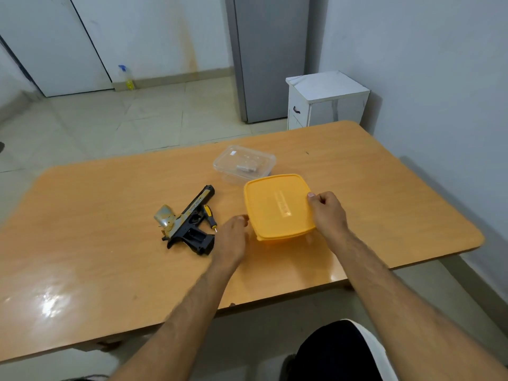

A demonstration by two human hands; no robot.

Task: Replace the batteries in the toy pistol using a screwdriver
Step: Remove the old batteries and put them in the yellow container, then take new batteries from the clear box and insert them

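Observation:
A black and gold toy pistol (pixel 189 222) lies on its side on the orange table (pixel 110 243), left of centre. A small screwdriver (pixel 210 217) with a yellow and black handle rests against it, tip toward me. A box with a yellow lid (pixel 277 206) stands to the right of the pistol. My right hand (pixel 327 211) grips the lid's right edge. My left hand (pixel 233 237) touches the lid's left corner with its fingertips. Behind the yellow box sits a clear plastic box (pixel 244 163) with small grey items inside, too blurred to name.
The table's near edge runs across the lower frame, above my dark-clad knee (pixel 338 353). A white cabinet (pixel 327 99) stands beyond the far right corner, next to a grey fridge (pixel 269 56). A spray bottle (pixel 127 78) stands on the tiled floor by the wall.

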